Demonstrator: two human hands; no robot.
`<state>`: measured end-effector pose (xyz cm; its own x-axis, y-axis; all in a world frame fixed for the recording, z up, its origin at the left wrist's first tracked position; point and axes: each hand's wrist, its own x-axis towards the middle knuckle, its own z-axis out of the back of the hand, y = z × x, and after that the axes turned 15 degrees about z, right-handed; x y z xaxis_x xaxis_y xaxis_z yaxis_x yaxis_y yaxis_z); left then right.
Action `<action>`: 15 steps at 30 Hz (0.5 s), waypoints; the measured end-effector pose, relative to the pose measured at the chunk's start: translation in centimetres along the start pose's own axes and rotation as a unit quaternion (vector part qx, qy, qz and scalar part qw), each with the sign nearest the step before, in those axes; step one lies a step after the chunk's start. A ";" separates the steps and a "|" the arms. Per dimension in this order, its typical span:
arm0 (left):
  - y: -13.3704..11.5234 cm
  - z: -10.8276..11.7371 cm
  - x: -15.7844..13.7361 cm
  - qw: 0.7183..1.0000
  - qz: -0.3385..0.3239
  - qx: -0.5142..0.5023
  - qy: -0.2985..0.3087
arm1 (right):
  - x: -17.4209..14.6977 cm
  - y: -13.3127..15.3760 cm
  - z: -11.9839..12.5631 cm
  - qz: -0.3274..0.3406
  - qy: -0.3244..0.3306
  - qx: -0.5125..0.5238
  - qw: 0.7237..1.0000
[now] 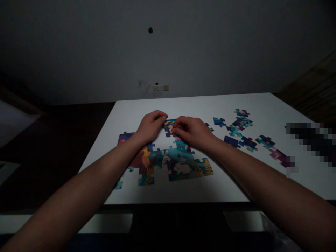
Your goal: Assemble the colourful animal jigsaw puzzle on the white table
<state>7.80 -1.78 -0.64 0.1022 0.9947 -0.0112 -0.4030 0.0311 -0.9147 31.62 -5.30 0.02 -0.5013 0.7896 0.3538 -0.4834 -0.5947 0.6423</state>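
Note:
A partly joined jigsaw puzzle (173,154) lies on the white table, with rabbits and an orange animal pictured on it. At its far side, small blue and yellow puzzle pieces (170,122) sit between my hands. My left hand (152,124) is curled, its thumb and fingertips pinched at the left edge of these pieces. From the right, my right hand (193,131) pinches a puzzle piece (171,129) between thumb and fingers. White tabletop shows through a gap in the middle of the puzzle. My left wrist and forearm hide part of the puzzle's left side.
Several loose puzzle pieces (240,126) are scattered to the right, some overlapping. A blurred-out dark object (312,140) is at the table's right edge. The white table (131,108) stands before a grey wall with sockets (160,88).

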 end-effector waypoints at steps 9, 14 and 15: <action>0.0 -0.3 0.0 1.000 -0.006 0.014 -0.004 | 0.2 0.3 -0.1 0.095 0.086 -0.160 0.979; 0.3 -0.2 -0.1 0.998 -0.016 0.056 -0.008 | 0.1 0.3 -0.1 0.081 0.101 -0.158 0.979; 0.3 -0.2 -0.2 0.998 -0.019 0.066 -0.011 | 0.0 0.3 0.0 0.082 0.103 -0.157 0.979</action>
<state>7.82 -1.94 -0.99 0.0994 0.9945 0.0331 -0.5152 0.0799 -0.8534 31.44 -5.43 0.17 -0.7087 0.6520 0.2695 -0.5651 -0.7533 0.3365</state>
